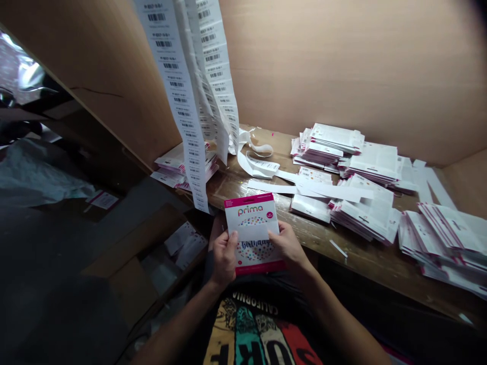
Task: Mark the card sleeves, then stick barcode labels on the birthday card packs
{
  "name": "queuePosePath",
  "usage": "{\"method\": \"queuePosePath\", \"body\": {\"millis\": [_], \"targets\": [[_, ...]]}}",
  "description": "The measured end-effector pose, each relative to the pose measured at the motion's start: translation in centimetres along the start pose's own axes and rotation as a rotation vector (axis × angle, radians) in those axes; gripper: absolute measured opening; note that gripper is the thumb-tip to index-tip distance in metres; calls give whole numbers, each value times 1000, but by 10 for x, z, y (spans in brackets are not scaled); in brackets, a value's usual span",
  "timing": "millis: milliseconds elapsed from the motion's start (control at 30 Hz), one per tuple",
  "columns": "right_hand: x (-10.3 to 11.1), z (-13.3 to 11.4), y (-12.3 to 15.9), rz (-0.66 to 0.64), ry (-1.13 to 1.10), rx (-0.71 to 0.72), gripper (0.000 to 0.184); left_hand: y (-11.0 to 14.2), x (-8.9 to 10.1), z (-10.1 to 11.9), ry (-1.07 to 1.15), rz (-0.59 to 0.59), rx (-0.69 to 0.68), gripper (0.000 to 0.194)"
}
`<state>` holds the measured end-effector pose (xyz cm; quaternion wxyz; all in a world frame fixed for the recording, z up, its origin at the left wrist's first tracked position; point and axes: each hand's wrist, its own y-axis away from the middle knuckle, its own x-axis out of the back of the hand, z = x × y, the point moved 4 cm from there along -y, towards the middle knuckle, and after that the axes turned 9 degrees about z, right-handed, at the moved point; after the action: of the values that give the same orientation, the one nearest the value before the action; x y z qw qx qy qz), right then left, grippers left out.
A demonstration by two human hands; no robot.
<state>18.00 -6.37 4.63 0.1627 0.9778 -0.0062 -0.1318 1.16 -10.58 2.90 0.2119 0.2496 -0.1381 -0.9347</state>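
Note:
Between my two hands is a flat white and pink packet (255, 257), printed "prima" and "birthday" with coloured dots. A blank white label (252, 232) lies across its middle, covering part of the print. My left hand (224, 256) grips the packet's left side, thumb on the front. On the right side, my right hand (287, 246) pinches the edge, its thumb by the label's right end. The fingers behind the packet are hidden. Just beyond hangs a long strip of barcode labels (186, 116), its lower end close to the packet.
Piles of similar packets (365, 203) cover the right of the wooden table (232, 190), with another pile (171, 165) behind the strips. Pale backing strips (323, 190) curl across the middle. Wooden panels (342, 66) enclose the back. A cardboard box (133, 284) with packets stands lower left.

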Motion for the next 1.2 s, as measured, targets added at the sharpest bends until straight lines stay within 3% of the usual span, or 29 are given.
{"method": "queuePosePath", "body": {"millis": [233,367,567,667,733,833,933,1033,1100,1200], "targets": [[-11,-1,-3,-29,33,82,55,-5,5,7,12,0,36,48],[-22,4,-6,-49,40,113,53,-12,7,13,-26,-57,94,54],[-66,17,-15,-170,56,101,51,-24,38,45,-52,-77,75,55],[-108,18,-39,-259,117,181,48,-34,62,71,-3,32,41,52],[-139,10,-67,-174,137,318,46,-43,78,92,57,176,-33,47],[-180,-8,-113,88,147,480,44,-58,97,128,159,409,-183,40],[-213,-19,-139,20,181,446,37,-73,103,164,207,529,-291,35],[-209,-25,-130,-108,171,458,37,-86,93,189,217,472,-340,38],[-188,-26,-109,-239,158,463,35,-92,74,197,212,346,-343,43],[-146,-27,-71,-423,158,390,29,-99,31,192,201,147,-266,46]]}}
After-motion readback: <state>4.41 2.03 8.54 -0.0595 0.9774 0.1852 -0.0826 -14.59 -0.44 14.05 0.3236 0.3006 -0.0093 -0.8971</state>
